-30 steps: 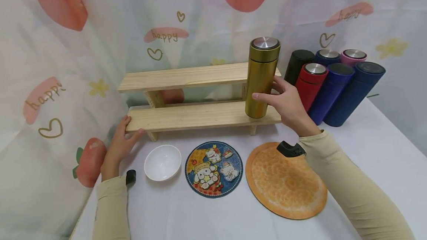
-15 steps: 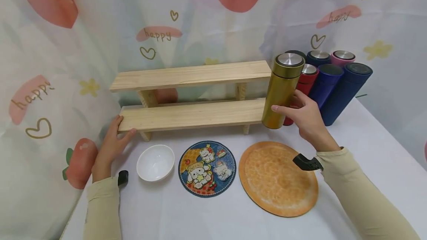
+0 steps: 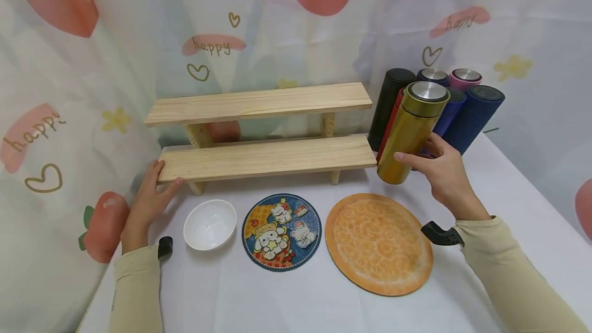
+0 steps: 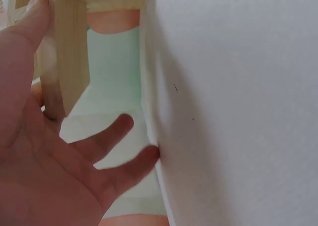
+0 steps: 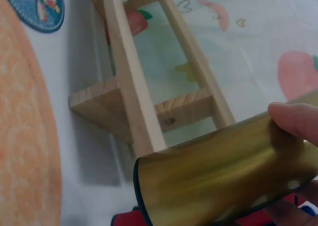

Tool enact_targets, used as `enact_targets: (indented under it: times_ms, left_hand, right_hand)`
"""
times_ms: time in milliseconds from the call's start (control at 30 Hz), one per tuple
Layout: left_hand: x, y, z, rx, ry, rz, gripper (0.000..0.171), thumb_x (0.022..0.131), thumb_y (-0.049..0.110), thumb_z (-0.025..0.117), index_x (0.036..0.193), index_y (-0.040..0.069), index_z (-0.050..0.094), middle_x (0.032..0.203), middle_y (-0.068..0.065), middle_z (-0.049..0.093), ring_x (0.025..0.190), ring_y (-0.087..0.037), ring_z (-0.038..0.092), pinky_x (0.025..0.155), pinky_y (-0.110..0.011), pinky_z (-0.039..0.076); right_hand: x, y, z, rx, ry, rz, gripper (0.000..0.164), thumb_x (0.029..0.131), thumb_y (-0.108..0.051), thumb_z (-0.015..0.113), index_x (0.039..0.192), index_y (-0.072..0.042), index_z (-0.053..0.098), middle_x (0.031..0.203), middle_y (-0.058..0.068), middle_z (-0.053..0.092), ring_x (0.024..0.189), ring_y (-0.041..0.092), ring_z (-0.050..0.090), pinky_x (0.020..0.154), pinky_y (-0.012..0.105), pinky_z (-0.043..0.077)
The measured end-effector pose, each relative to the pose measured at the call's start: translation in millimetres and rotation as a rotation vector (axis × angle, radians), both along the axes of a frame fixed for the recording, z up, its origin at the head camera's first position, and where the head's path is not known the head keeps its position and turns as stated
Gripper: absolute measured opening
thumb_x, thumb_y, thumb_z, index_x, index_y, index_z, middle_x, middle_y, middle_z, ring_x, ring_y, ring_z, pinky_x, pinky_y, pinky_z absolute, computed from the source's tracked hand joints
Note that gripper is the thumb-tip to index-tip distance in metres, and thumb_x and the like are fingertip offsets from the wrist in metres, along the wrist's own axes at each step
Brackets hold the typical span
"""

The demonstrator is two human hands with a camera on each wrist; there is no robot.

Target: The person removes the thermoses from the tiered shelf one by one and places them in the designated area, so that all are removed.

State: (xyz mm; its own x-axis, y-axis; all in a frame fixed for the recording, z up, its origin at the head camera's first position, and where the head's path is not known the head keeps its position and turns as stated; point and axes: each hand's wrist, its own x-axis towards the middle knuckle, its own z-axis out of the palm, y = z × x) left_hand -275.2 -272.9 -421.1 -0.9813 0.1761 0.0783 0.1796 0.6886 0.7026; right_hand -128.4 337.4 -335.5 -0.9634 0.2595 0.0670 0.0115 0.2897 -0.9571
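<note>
My right hand point(image 3: 446, 176) grips a gold thermos flask point(image 3: 413, 127) with a silver-topped lid, thumb on the near side and fingers round the right. In the head view the flask leans slightly, just off the right end of the two-tier wooden shelf point(image 3: 268, 158), and overlaps the red flask point(image 3: 390, 126) behind it. Its lower end shows near the shelf's end in the right wrist view. My left hand point(image 3: 147, 204) holds the left end of the lower board between thumb and forefinger; other fingers stretch out beside the board point(image 4: 69, 52) in the left wrist view.
Behind the gold flask stand black point(image 3: 388, 107), purple point(image 3: 450, 112), navy point(image 3: 478, 117) and pink point(image 3: 466, 78) flasks. In front of the shelf lie a white bowl point(image 3: 210, 225), a round cartoon mat point(image 3: 282, 233) and an orange bread-patterned mat point(image 3: 379, 243). A printed curtain hangs behind.
My right hand has carried the gold flask from over the lower board rightward and down, past the shelf's end. The left hand keeps its place on the shelf; the head view has shifted slightly.
</note>
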Motion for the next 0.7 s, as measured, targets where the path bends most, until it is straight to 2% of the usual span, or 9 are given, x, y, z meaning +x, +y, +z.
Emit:
enact_targets:
  times_ms: [67,167,400,600,700]
  left_hand:
    - [2.3,1,1.8,-0.017,-0.008,0.021,0.092,0.108,0.048,0.061,0.169,-0.002,0.013,0.175,-0.03,0.002,0.158,-0.055,0.006,0.123,-0.073,0.011]
    - [8.1,4,3.4,-0.064,0.0,0.053,0.091,0.109,0.05,0.059,0.169,-0.002,0.016,0.174,-0.031,0.005,0.157,-0.056,0.01,0.121,-0.074,0.014]
    - [29.4,9,5.5,-0.144,0.116,0.042,0.079,0.109,0.038,0.064,0.164,-0.007,0.028,0.169,-0.033,0.021,0.15,-0.058,0.027,0.116,-0.075,0.026]
    - [46.3,10,9.8,-0.177,0.13,0.028,0.08,0.109,0.041,0.062,0.167,-0.002,0.027,0.172,-0.031,0.019,0.153,-0.057,0.024,0.114,-0.079,0.026]
    - [51.7,12,9.1,-0.202,0.138,0.009,0.08,0.109,0.042,0.061,0.167,-0.001,0.028,0.172,-0.03,0.02,0.152,-0.058,0.024,0.114,-0.08,0.025]
  right_hand:
    - [-0.5,2,-5.7,0.002,-0.026,-0.002,0.085,0.101,-0.026,0.079,0.17,-0.014,0.031,0.167,0.022,0.036,0.148,0.04,0.039,0.118,0.059,0.039]
    - [-2.2,5,-16.2,0.002,-0.05,-0.007,0.09,0.1,-0.028,0.08,0.171,-0.013,0.026,0.17,0.022,0.031,0.152,0.045,0.033,0.119,0.067,0.032]
    - [-4.3,19,-36.6,0.014,-0.084,-0.03,0.092,0.101,-0.031,0.079,0.172,-0.014,0.024,0.173,0.022,0.026,0.155,0.047,0.028,0.119,0.069,0.03]
    - [-9.7,29,-51.0,-0.019,-0.117,-0.048,0.094,0.101,-0.031,0.078,0.173,-0.013,0.02,0.175,0.023,0.019,0.158,0.048,0.02,0.12,0.068,0.029]
    - [-10.0,33,-57.4,-0.031,-0.118,-0.055,0.093,0.102,-0.03,0.078,0.173,-0.012,0.02,0.175,0.023,0.019,0.157,0.046,0.023,0.12,0.065,0.03]
